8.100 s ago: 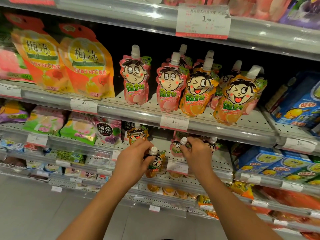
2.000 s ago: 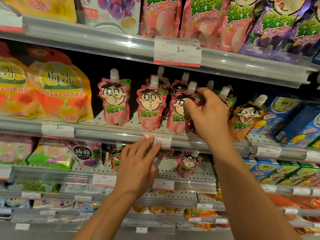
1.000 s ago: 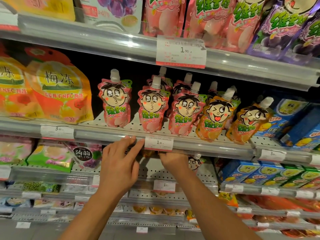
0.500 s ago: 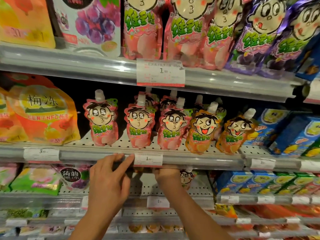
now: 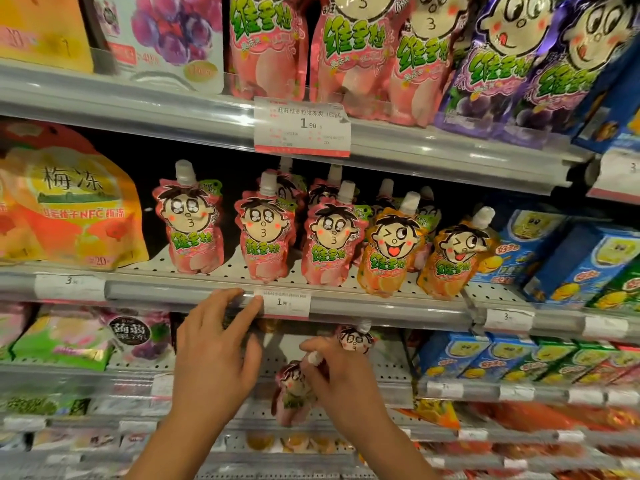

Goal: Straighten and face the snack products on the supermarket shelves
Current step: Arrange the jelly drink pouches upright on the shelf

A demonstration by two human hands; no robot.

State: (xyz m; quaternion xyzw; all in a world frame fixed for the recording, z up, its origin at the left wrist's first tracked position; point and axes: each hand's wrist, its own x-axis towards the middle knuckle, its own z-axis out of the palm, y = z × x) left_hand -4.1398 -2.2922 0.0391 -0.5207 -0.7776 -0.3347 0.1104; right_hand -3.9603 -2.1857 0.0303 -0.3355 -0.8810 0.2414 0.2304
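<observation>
Pink cartoon-face jelly pouches (image 5: 265, 233) stand upright in a front row on the middle shelf, with two orange pouches (image 5: 388, 254) to their right, the far one leaning. My right hand (image 5: 341, 379) holds a small pink pouch (image 5: 292, 393) by its white cap, in front of the lower shelf. Another pink pouch (image 5: 355, 339) stands just behind it on that shelf. My left hand (image 5: 214, 355) holds nothing, fingers spread, fingertips touching the grey rail (image 5: 173, 292) of the middle shelf.
Large orange jelly bags (image 5: 76, 209) stand at the left of the middle shelf, blue cartons (image 5: 588, 258) at the right. Bigger pink and purple pouches (image 5: 363, 53) fill the top shelf. A price tag (image 5: 285, 303) sits beside my left fingertips.
My right hand has come out from under the middle shelf, drawing a pink pouch forward and down. The view has tilted upward, and my left hand stays on the rail.
</observation>
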